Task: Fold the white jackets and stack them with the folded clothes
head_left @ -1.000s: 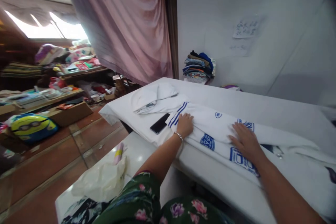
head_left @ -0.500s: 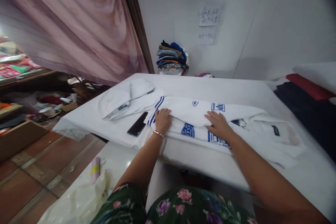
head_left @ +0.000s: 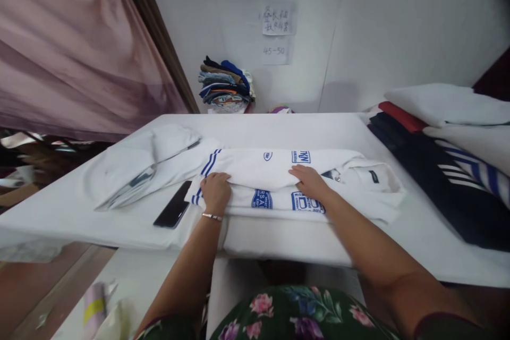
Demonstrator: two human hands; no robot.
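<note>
The white shirt point(head_left: 258, 167) lies lengthwise along the near edge of the table point(head_left: 326, 130), folded narrow, with its blue prints point(head_left: 262, 199) facing up. The left hand point(head_left: 215, 191) rests on the shirt beside the striped end point(head_left: 210, 162), fingers together and slightly bent. The right hand point(head_left: 312, 182) lies across the middle, between two prints, its fingers loosely bent. Whether either hand grips cloth cannot be told. A phone point(head_left: 173, 206) lies just beside the striped end. Dark clothes point(head_left: 430, 170) lie at the table's right side.
</note>
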